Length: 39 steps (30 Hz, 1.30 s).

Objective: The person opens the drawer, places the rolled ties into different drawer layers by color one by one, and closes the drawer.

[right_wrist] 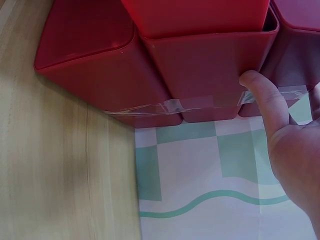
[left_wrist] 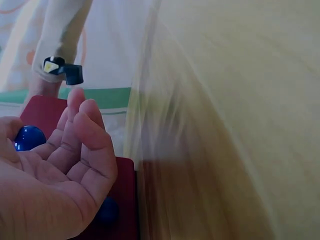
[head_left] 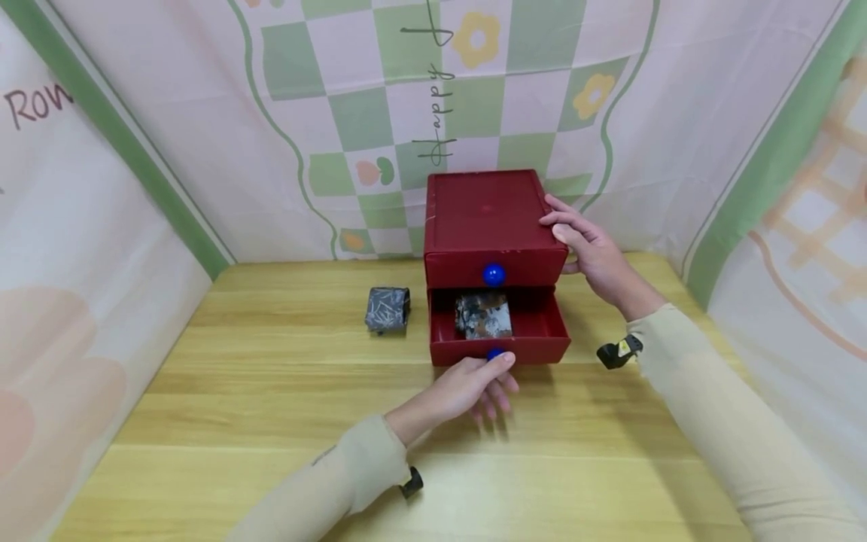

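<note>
A dark red drawer cabinet (head_left: 484, 214) stands on the table, its middle drawer (head_left: 535, 351) pulled partly out. My left hand (head_left: 463, 388) is at that drawer's blue knob (left_wrist: 30, 138), thumb and index finger on either side of it and the other fingers loosely bent below. Inside the drawer lies a small box (head_left: 484, 316) with a mottled black, white and brown pattern. My right hand (head_left: 596, 256) rests against the cabinet's right side with fingertips near its top edge; in the right wrist view the thumb (right_wrist: 267, 100) presses the side wall.
A small dark grey box (head_left: 387, 309) with pale line patterns sits on the table left of the cabinet. Another blue knob (head_left: 494, 275) marks the top drawer, and a lower knob (left_wrist: 107, 211) shows beneath. Clear tape (right_wrist: 200, 102) binds the stacked units. A printed cloth (head_left: 366, 68) hangs behind.
</note>
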Motion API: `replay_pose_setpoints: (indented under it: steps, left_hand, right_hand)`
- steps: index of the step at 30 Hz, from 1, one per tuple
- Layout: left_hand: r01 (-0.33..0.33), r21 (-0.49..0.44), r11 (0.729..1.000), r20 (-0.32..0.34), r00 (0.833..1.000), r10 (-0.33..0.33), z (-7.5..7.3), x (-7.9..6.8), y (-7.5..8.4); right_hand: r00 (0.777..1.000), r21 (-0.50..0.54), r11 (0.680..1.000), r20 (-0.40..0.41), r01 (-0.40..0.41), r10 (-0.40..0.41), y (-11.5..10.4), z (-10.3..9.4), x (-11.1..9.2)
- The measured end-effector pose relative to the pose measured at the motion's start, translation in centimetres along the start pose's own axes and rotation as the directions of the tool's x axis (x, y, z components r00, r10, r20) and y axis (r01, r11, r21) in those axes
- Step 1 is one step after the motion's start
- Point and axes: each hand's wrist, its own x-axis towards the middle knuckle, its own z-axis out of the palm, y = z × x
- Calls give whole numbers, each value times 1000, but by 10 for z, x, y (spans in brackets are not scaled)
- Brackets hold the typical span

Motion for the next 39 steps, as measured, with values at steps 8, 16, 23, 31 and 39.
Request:
replay_pose_setpoints:
  steps: [8,16,23,31,39]
  left_hand:
    - [-8,0,1000,-65,998,8,-7,15,1]
    - [-6,-6,1000,-92,996,6,-10,26,3]
    - [-14,-11,1000,-99,995,12,-15,31,2]
    - [-17,-16,1000,-123,992,15,-20,39,1]
    - [-26,-15,1000,-138,990,24,-23,46,2]
  right_hand:
    - [1000,-14,1000,-6,-5,5,1,0,0]
    - [1000,-26,1000,-9,-8,7,0,-1,0]
    - [1000,-29,999,-11,-14,14,0,0,0]
    - [1000,-24,1000,-6,-11,11,0,1,0]
    - [1000,-17,1000,-6,-5,5,1,1,0]
